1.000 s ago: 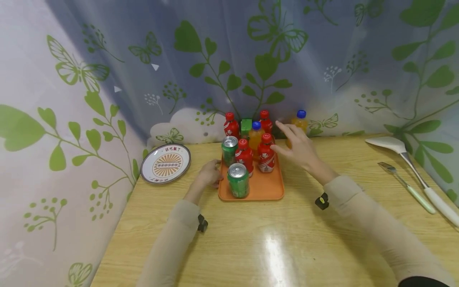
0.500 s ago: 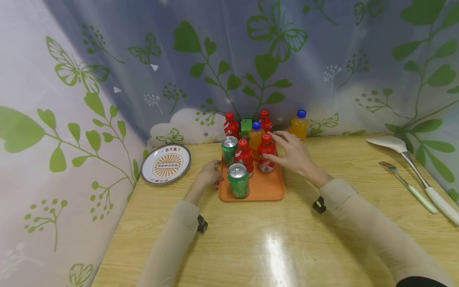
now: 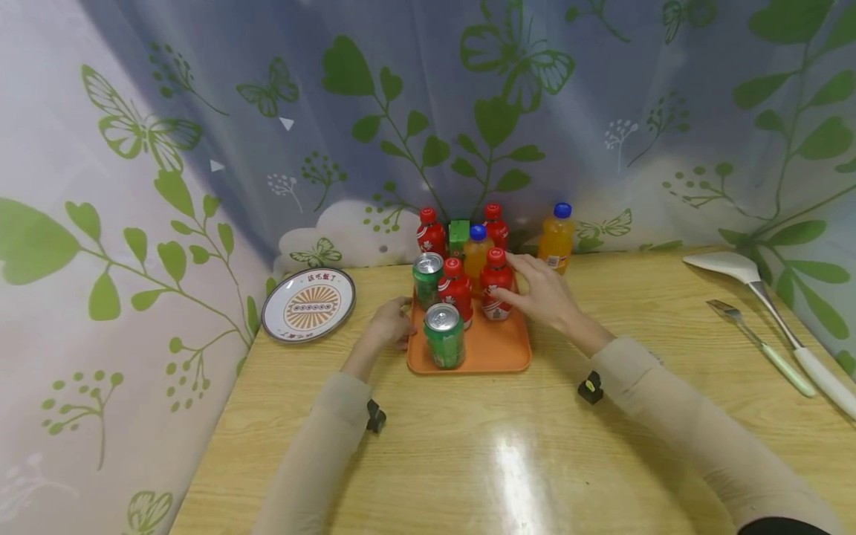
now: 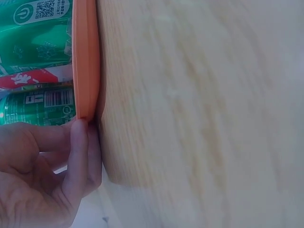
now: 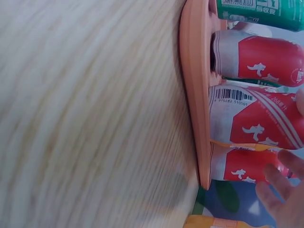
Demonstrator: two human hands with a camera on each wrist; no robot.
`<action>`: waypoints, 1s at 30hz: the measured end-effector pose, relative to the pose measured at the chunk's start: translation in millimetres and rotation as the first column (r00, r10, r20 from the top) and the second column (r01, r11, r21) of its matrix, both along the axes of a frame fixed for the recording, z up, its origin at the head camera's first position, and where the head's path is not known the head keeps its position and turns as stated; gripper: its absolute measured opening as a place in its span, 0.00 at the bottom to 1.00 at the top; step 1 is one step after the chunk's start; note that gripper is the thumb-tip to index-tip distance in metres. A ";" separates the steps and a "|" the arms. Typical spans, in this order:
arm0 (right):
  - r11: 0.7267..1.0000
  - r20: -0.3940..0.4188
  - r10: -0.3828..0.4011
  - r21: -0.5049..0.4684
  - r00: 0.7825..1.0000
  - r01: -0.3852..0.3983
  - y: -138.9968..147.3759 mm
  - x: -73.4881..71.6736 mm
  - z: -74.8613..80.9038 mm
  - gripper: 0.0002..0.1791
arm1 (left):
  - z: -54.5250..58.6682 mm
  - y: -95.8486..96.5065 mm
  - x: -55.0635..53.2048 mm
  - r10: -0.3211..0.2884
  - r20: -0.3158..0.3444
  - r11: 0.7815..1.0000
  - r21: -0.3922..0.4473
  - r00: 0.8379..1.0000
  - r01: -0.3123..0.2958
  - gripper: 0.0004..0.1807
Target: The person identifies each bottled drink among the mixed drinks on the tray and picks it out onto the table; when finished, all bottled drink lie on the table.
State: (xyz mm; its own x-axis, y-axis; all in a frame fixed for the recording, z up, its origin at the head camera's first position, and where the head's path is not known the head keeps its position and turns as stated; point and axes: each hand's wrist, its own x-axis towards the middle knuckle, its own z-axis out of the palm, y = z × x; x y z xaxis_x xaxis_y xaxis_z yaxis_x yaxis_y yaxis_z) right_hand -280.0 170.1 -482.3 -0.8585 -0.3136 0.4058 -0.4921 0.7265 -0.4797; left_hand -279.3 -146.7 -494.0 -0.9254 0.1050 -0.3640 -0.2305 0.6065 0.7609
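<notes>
An orange tray (image 3: 495,355) carries green soda cans, red bottles, an orange-juice bottle (image 3: 476,253) with a blue cap, and a small green box (image 3: 459,235). At its left side my left hand (image 3: 388,325) pinches the rim, fingertips on the tray's edge in the left wrist view. My right hand (image 3: 545,293) reaches around the front right red bottle (image 3: 496,286), thumb overlapping its front and fingers loosely extended beside and behind it. In the right wrist view the fingers (image 5: 280,183) spread over another red bottle (image 5: 244,165) farther back. A green can (image 3: 444,342) stands at the tray's front left.
Another orange-juice bottle (image 3: 556,238) stands off the tray at the back right, by the patterned curtain. A round plate (image 3: 309,305) lies at the left. On the right lie a fork (image 3: 762,349) and a large white-handled spoon (image 3: 769,305).
My right hand has moved left and slightly forward from beside the loose juice bottle to the front right red bottle. My left hand stays at the tray's edge.
</notes>
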 end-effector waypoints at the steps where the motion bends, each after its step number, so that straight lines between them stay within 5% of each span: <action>1: 1.000 0.005 -0.002 -0.010 1.000 0.002 -0.7 0.3 0.0 0.43 | -0.1 -0.2 0.0 0.000 0.000 1.000 0.001 1.000 0.000 0.42; 7: 0.994 0.082 0.009 -0.113 0.997 0.000 -3.6 0.5 3.1 0.39 | 0.3 -0.3 1.5 0.005 -0.011 1.000 0.012 1.000 -0.005 0.42; 14: 0.955 0.298 0.067 -0.295 0.952 0.025 -8.0 1.6 9.7 0.38 | 0.9 0.0 2.4 0.002 -0.004 1.000 0.012 1.000 -0.002 0.42; 30: 0.927 0.363 0.087 -0.370 0.928 0.058 -12.3 4.7 8.2 0.39 | 0.3 -1.5 0.1 -0.003 -0.007 1.000 0.009 1.000 0.003 0.42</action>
State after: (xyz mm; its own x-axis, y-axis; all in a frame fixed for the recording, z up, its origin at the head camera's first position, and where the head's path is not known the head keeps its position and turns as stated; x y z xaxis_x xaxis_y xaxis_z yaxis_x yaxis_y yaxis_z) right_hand -275.2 157.8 -474.1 -0.9643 -0.2175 0.1513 -0.2375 0.4561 -0.8577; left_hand -279.2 -148.2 -493.8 -0.9277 0.1112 -0.3565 -0.2233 0.5999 0.7682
